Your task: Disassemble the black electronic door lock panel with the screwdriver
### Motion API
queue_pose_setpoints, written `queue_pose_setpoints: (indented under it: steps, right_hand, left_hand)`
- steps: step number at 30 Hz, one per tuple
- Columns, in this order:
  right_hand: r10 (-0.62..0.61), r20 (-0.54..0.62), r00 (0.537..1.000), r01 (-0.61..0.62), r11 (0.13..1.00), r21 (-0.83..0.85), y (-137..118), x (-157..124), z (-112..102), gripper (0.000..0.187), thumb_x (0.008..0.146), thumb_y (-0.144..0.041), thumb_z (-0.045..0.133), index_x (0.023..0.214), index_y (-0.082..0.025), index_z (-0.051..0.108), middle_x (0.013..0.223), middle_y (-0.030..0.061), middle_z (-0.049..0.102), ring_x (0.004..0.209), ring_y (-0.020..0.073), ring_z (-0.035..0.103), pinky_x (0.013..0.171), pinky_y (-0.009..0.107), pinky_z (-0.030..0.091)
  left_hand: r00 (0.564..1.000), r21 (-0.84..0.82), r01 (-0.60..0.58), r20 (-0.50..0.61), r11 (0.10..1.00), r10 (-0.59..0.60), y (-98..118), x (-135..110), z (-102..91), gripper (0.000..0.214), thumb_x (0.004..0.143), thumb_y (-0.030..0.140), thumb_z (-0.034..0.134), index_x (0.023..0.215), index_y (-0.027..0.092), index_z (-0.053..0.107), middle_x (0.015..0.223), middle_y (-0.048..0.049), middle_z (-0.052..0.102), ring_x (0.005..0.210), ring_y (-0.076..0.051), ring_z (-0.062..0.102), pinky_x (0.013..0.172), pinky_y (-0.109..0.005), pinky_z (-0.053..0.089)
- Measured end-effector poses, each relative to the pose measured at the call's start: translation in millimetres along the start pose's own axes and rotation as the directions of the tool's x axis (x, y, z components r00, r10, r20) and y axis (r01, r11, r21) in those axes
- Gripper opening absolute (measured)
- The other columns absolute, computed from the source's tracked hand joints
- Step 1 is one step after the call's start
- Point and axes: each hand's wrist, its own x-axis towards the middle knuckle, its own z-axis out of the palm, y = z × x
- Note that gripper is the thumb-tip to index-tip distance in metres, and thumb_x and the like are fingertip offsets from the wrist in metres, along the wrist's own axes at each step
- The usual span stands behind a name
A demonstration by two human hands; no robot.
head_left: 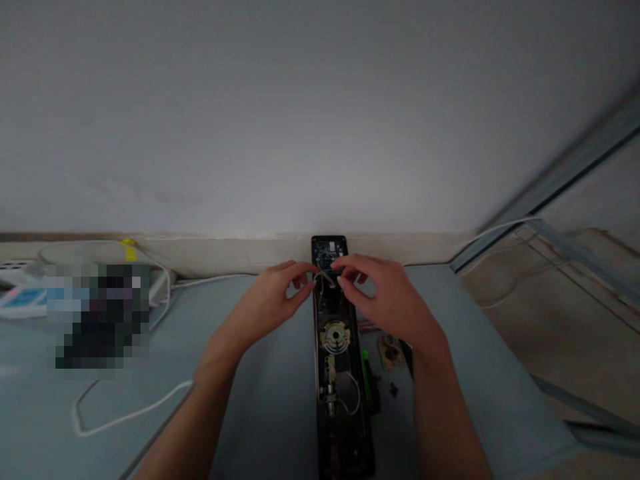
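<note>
A long, narrow black housing (345,433), which looks like an opened electronic door lock panel, lies lengthwise before me with its inner parts exposed. Over its far end, my left hand (277,293) pinches thin pale wires (326,275) between thumb and index finger. My right hand (377,287) meets it from the other side, its thumb and fingertips closed at the same wires. The exact ends of the wires are too small to make out. Below the hands, the housing carries a round metal part (335,338), a cylinder-like metal part (331,399) and a looped white wire (357,393).
Right of the housing lie a green-and-black tool (370,383), a metal plate (391,352) and small dark pieces (394,389). A power strip (25,301), a blurred dark object (103,320) and white cables (125,421) occupy the left. A wall (320,133) rises behind the table.
</note>
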Motion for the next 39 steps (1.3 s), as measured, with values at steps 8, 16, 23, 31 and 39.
queue_pose_setpoints:
  steps: [8, 16, 23, 31, 39]
  right_hand:
    - [-0.15, -0.13, 0.98, 0.121, 0.971, -0.208, 30.7, 18.3, 45.1, 0.013, 0.091, -0.018, 0.065, 0.1, -0.022, 0.075, 0.116, 0.0097, 0.069, 0.117, 0.0266, 0.058, 0.105, 0.05, 0.052]
    - [-0.197, -0.118, 0.973, 0.158, 0.947, -0.279, 49.0, 21.7, 63.4, 0.015, 0.087, -0.019, 0.07, 0.1, -0.024, 0.075, 0.139, 0.0089, 0.059, 0.137, 0.0314, 0.045, 0.115, 0.06, 0.044]
    - [-0.211, -0.113, 0.971, 0.167, 0.935, -0.312, 53.1, 20.8, 70.5, 0.016, 0.085, -0.019, 0.071, 0.099, -0.024, 0.078, 0.138, 0.0093, 0.062, 0.138, 0.0337, 0.044, 0.114, 0.061, 0.045]
    - [-0.239, -0.148, 0.96, 0.182, 0.929, -0.321, 59.8, 21.1, 75.0, 0.015, 0.087, -0.022, 0.072, 0.099, -0.023, 0.08, 0.135, 0.0098, 0.065, 0.136, 0.0331, 0.046, 0.112, 0.06, 0.045]
    - [-0.32, -0.2, 0.926, 0.256, 0.922, -0.29, 64.1, 25.5, 82.2, 0.015, 0.092, -0.018, 0.066, 0.089, -0.023, 0.08, 0.117, 0.0077, 0.07, 0.128, 0.028, 0.051, 0.11, 0.053, 0.048]
  left_hand:
    - [0.997, -0.071, 0.074, -0.016, 0.995, -0.075, -10.8, -3.2, -1.8, 0.025, 0.103, 0.027, 0.051, 0.121, 0.025, 0.068, 0.106, -0.0032, 0.076, 0.094, -0.019, 0.07, 0.081, -0.031, 0.054]
    - [0.992, -0.174, 0.126, 0.046, 0.977, -0.12, -10.2, -3.6, 10.0, 0.02, 0.101, 0.02, 0.05, 0.12, 0.024, 0.055, 0.102, -0.0026, 0.075, 0.092, -0.02, 0.072, 0.082, -0.032, 0.054]
    - [0.99, -0.253, 0.143, 0.037, 0.957, -0.138, -15.3, -3.0, 17.5, 0.016, 0.101, 0.019, 0.05, 0.115, 0.024, 0.053, 0.103, -0.0024, 0.074, 0.093, -0.019, 0.073, 0.078, -0.029, 0.054]
    - [0.991, -0.328, 0.131, 0.043, 0.936, -0.123, -14.5, 0.0, 21.8, 0.015, 0.102, 0.023, 0.05, 0.115, 0.023, 0.056, 0.106, -0.0043, 0.075, 0.097, -0.019, 0.072, 0.077, -0.028, 0.055]
    - [0.993, -0.313, 0.121, 0.048, 0.942, -0.111, -12.6, 0.7, 18.7, 0.016, 0.104, 0.027, 0.045, 0.115, 0.024, 0.056, 0.098, -0.0031, 0.074, 0.092, -0.019, 0.072, 0.081, -0.031, 0.054]
